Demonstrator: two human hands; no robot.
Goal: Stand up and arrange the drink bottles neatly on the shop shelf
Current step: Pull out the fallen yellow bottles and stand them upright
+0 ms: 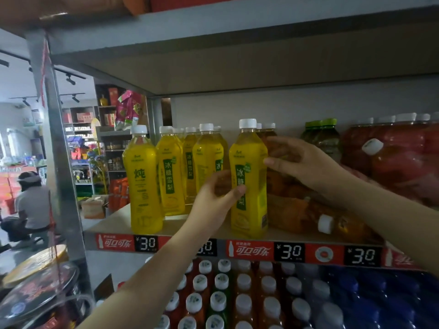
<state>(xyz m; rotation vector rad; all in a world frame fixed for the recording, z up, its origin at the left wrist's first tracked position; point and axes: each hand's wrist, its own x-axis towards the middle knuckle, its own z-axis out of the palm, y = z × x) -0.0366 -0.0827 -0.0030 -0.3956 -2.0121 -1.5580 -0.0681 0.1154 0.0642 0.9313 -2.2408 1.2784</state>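
1. Your left forearm is what lies nearest, reaching up from the bottom edge; your left hand (215,200) curls round the lower left side of the front yellow bottle (248,181), thumb across its green label.
2. Far left on the shelf (114,224), a lone yellow bottle (142,184) stands upright at the front edge, and a cluster of yellow bottles (190,167) stands upright but in uneven rows behind it.
3. The bottle you hold stands upright at the shelf's front lip, right of the cluster. It looks full, so expect real weight; the plastic wall will likely give if squeezed, and the label may be slick. Take it round the waist or by the neck under the white cap.
4. Your right hand (299,160) comes in from the right with fingers loosely spread, fingertips touching the bottle's upper right shoulder and pinching nothing.
5. Just right of it, orange-brown bottles (308,210) lie on their sides, one white cap pointing towards you. They crowd the space where the yellow one might shift, and could roll.
6. Further right stand green-capped bottles (325,138), then red bottles (399,157), one of them tilted.
7. Below, a lower shelf holds rows of capped bottles (237,293), directly under anything you knock off.
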